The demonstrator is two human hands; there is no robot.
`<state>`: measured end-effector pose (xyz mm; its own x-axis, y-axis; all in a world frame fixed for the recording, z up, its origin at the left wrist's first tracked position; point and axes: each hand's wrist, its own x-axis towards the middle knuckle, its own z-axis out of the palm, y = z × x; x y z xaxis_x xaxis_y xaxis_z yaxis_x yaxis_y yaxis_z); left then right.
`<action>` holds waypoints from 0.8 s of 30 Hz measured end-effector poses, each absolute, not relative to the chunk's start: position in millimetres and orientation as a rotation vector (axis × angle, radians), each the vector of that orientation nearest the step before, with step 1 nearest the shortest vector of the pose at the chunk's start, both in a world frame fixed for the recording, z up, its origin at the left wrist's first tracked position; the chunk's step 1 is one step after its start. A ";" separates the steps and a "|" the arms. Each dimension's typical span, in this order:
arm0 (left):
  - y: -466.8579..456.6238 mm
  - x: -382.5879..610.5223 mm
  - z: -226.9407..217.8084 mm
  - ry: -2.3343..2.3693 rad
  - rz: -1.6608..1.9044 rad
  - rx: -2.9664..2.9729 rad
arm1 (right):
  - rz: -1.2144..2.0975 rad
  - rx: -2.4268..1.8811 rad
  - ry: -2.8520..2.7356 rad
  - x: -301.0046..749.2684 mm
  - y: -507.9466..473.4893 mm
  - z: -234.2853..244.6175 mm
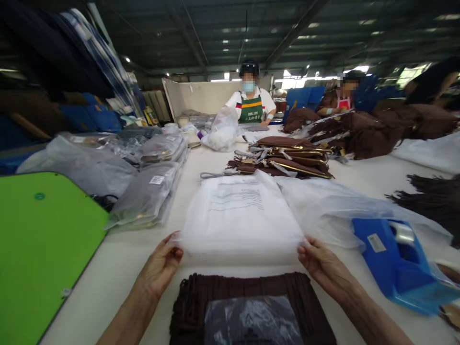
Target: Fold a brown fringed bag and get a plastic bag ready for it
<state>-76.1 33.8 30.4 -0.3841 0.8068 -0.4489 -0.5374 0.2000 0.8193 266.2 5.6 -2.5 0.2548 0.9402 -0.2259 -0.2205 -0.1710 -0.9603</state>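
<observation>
A white translucent plastic bag [237, 220] with printed lines of text lies flat in front of me on the table. My left hand [163, 261] pinches its near left corner, and my right hand [319, 261] pinches the near right corner, so the bag's near edge is stretched between them. Just below that edge lies a dark brown fringed bag [194, 306]. On top of it rests a small clear plastic packet [251, 318]. Both forearms pass either side of the brown bag without covering it.
Brown zippered pouches [283, 155] are stacked beyond the plastic bag. Packed grey bags [147, 191] stand in piles at left, beside a green board [46, 249]. A blue tape dispenser [391, 258] sits at right. Across the table stands a co-worker [250, 105] in a green apron.
</observation>
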 end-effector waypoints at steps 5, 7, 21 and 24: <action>20.7 -77.1 14.1 1.493 1.319 0.823 | 1.215 -1.390 -0.927 273.8 -1.7 -5.1; 16.1 -76.8 8.0 1.662 1.131 1.187 | 1.083 -1.541 -1.172 275.8 -7.8 -4.7; -27.8 -71.1 -5.0 2.127 0.799 1.219 | 0.616 -2.139 -1.472 270.6 -52.5 -14.6; -32.0 -67.4 -0.9 2.203 0.767 1.055 | 0.666 -2.196 -1.398 267.4 -53.2 -8.1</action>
<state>-67.4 -32.0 -0.9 -0.5241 0.8154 -0.2459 0.4864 0.5236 0.6995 267.4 -53.2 -8.1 0.3694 0.9161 -0.1558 0.6985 -0.3843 -0.6037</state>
